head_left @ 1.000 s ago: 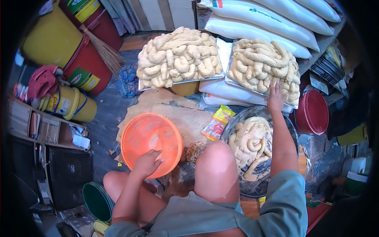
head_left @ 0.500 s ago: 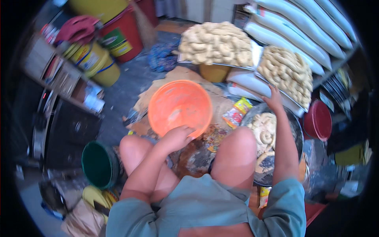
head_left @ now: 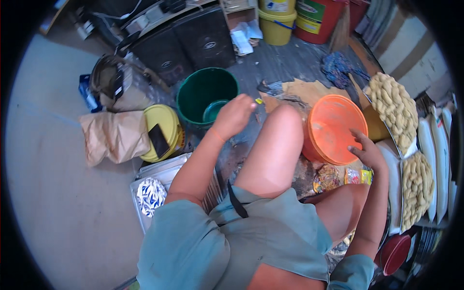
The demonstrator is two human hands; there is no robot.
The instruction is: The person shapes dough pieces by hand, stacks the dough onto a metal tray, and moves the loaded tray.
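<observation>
My left hand [head_left: 235, 116] is up over the right side of a deep green bucket [head_left: 186, 99], its fingers curled closed. What they hold, if anything, is hidden. A smaller green container [head_left: 212, 112] sits inside that bucket. Off to the right, my right hand [head_left: 367, 151] is at the near right side of an orange basin [head_left: 333, 113], fingers apart and nothing in them. Smears of pale residue mark the basin's inner wall. Two trays of shaped dough pieces [head_left: 394, 104] stand at the far right, the nearer dough batch [head_left: 416, 188] beside my right forearm.
Left of me are a yellow lidded bucket [head_left: 157, 118] bearing a dark flat object, a brown paper bag [head_left: 116, 135] and metal trays [head_left: 169, 169]. White sacks [head_left: 441, 159] stack at the right, above a dark red tub [head_left: 395, 253]. Small colourful packets [head_left: 357, 176] lie near the basin.
The view has swung left. My left hand has moved from the orange basin's near rim to the green bucket. My right hand has left the dough tray's edge for the basin.
</observation>
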